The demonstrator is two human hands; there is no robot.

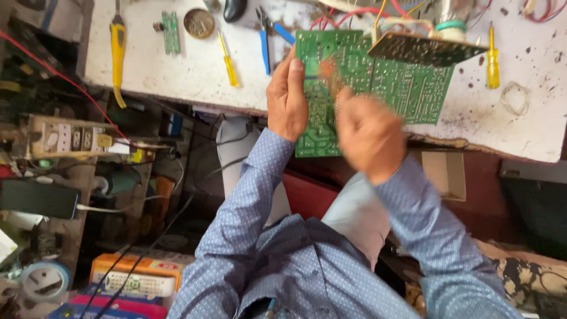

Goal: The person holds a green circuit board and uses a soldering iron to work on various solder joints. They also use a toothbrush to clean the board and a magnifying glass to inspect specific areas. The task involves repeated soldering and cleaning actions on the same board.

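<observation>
**Green circuit board held at the edge of a worn white table**

Stained white table [195, 71] fills the top of the view, its front edge running just beyond the hands; a large green circuit board [390, 82] lies on it and overhangs that edge toward the person; the left hand [287, 97] grips the board's left edge, thumb on the top face and fingers curled beneath; the right hand [367, 133] is blurred over the board's lower middle, fingers bunched, and I cannot tell whether it pinches anything; a smaller dark board [425, 50] sits tilted on the far right part of the green one, with red and yellow wires [354, 13] behind it; beyond the left hand lie blue-handled pliers [264, 41], a small yellow screwdriver [228, 62] and a round tin [199, 22]; further left is a yellow-handled tool [118, 47]; right of the right hand rests another yellow screwdriver [492, 59]; below left, a power strip [71, 137] sits among clutter.
</observation>
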